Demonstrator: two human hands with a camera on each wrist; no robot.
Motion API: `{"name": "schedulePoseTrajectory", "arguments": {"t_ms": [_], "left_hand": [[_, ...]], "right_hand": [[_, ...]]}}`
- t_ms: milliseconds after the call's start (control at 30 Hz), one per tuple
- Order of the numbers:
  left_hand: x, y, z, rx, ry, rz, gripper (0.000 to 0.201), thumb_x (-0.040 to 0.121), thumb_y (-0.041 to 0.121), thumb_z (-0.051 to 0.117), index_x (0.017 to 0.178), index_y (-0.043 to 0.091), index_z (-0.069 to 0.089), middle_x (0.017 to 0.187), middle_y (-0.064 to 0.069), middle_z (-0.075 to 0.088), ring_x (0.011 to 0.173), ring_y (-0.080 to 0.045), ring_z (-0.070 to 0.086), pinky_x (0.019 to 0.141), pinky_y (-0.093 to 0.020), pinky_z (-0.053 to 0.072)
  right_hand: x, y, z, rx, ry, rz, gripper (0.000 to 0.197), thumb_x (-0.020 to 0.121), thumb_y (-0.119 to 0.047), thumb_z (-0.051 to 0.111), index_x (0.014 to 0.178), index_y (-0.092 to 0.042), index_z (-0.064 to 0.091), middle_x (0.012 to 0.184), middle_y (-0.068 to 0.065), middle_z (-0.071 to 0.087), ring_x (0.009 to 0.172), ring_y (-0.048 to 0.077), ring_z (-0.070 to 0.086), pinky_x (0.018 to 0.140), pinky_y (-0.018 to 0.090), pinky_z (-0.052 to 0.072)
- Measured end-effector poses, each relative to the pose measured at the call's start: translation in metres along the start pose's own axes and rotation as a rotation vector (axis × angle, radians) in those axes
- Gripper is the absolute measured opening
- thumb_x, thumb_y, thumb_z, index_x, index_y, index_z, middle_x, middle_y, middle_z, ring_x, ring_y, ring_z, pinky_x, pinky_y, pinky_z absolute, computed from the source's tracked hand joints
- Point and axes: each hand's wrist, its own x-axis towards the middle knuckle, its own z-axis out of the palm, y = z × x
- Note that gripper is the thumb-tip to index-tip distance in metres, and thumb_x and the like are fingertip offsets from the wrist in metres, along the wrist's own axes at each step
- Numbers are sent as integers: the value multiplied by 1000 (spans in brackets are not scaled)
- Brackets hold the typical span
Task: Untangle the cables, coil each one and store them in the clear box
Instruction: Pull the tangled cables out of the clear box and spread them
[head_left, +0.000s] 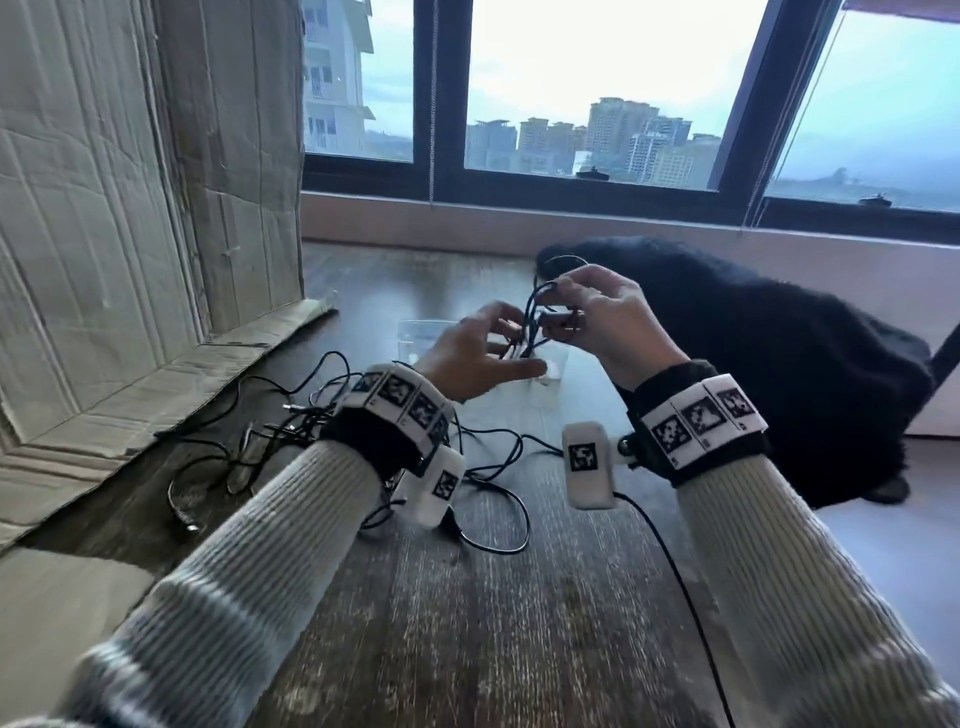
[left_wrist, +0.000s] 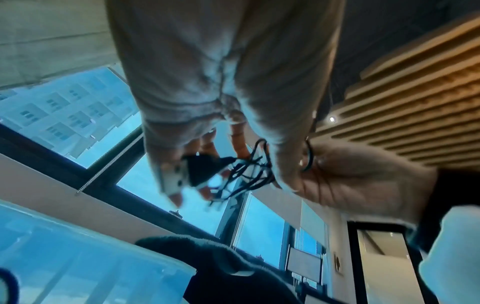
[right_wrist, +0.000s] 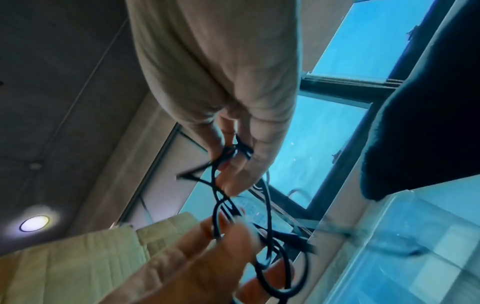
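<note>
Coiling step in progress. The right hand (head_left: 608, 322) pinches a small bundle of black cable (head_left: 537, 325) between thumb and fingertips, raised above the clear box (head_left: 415, 335), which stands on the bench (head_left: 519, 623). The left hand (head_left: 475, 358), fingers loosely spread, touches the loops from below (whether it grips a strand cannot be told). A tangle of remaining cables (head_left: 322, 431) lies on the bench, nearer than the box. Judged next: tidy the loops, lower the coil into the box without letting it spring open.
</note>
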Motion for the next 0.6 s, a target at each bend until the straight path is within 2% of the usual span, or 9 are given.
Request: {"name": "schedulePoseTrajectory", "arguments": {"t_ms": [67, 133, 200, 267, 367, 433, 500, 567, 600], "left_hand": [[-1, -2, 5, 43, -23, -2, 48, 74, 25, 80, 115, 21, 54, 113, -2, 66, 90, -14, 68, 76, -29, 58], [-4, -8, 4, 166, -70, -51, 58, 74, 27, 80, 124, 20, 51, 117, -1, 65, 89, -13, 65, 75, -26, 56], [-9, -17, 4, 331, -195, -167, 70, 76, 32, 78, 135, 20, 43, 129, -1, 58, 104, -16, 60, 89, -30, 52], [-15, -25, 10, 590, -410, -228, 84, 74, 46, 76, 143, 25, 34, 144, 1, 44, 126, -19, 47, 106, -37, 40], [-25, -26, 21, 812, -654, -304, 101, 62, 59, 79, 146, 33, 30, 147, 6, 40, 132, -20, 41, 109, -40, 36], [-32, -27, 23, 881, -681, -310, 80, 64, 53, 81, 134, 31, 49, 130, 4, 55, 116, -19, 52, 96, -33, 45], [-35, -23, 18, 880, -678, -327, 46, 70, 55, 76, 106, 29, 68, 103, 8, 68, 97, -14, 61, 82, -29, 49], [-36, -18, 7, 822, -693, -380, 44, 68, 71, 66, 82, 30, 73, 86, 12, 72, 87, -10, 66, 78, -28, 52], [-35, -15, 2, 777, -657, -389, 49, 66, 76, 63, 81, 30, 73, 87, 12, 72, 87, -9, 66, 77, -27, 52]], "right_hand": [[2, -2, -4, -138, 58, -17, 17, 96, -8, 53, 81, -10, 59, 81, 11, 64, 57, 21, 63, 63, 33, 57], [9, -2, -19, -244, 195, -33, 19, 94, -8, 55, 77, -12, 61, 78, 9, 61, 59, 19, 65, 65, 36, 59], [19, 0, -38, -322, 350, -44, 17, 93, -11, 57, 77, -14, 62, 77, 7, 64, 64, 23, 68, 69, 41, 60], [26, 1, -52, -375, 413, -36, 14, 94, -15, 56, 81, -16, 60, 77, 4, 66, 69, 24, 71, 68, 39, 60], [30, 4, -54, -285, 377, 23, 10, 97, -11, 50, 90, -9, 57, 80, 7, 63, 64, 20, 68, 55, 27, 56], [30, 10, -47, -158, 348, 79, 16, 98, -6, 46, 85, -5, 54, 81, 10, 59, 61, 19, 64, 55, 27, 56], [29, 17, -42, -25, 309, 135, 20, 99, -3, 44, 80, -5, 51, 80, 12, 55, 60, 19, 60, 53, 28, 57], [27, 23, -39, 66, 231, 161, 20, 99, -3, 44, 81, -6, 50, 77, 12, 54, 57, 19, 59, 57, 32, 60], [26, 26, -37, 94, 182, 154, 18, 99, -3, 44, 82, -6, 50, 75, 12, 54, 54, 18, 59, 61, 35, 60]]}}
